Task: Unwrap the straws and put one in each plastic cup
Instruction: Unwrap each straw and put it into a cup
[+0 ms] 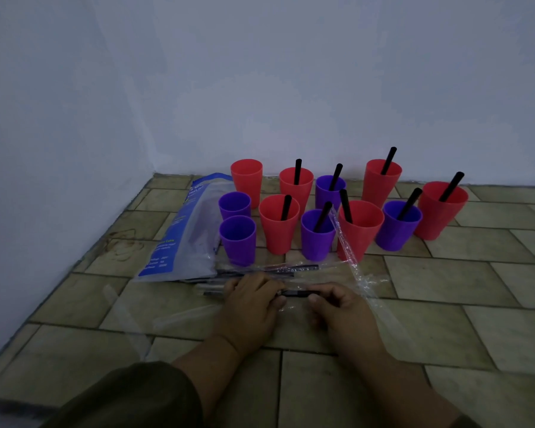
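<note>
Several red and purple plastic cups stand on the tiled floor near the wall. Most hold a black straw, such as the far-right red cup (441, 211). A back-left red cup (246, 180) and two purple cups at the left (234, 206) (238, 239) hold none. In front of the cups, my left hand (250, 299) and my right hand (337, 307) both grip one black straw (297, 293) lying level between them in clear wrapper. More wrapped straws (291, 269) lie just beyond my hands.
A blue-and-clear plastic bag (183, 236) lies left of the cups. Loose clear wrappers (348, 242) lean against a red cup and lie on the floor (179, 319) near my left arm. White walls meet in a corner behind the cups.
</note>
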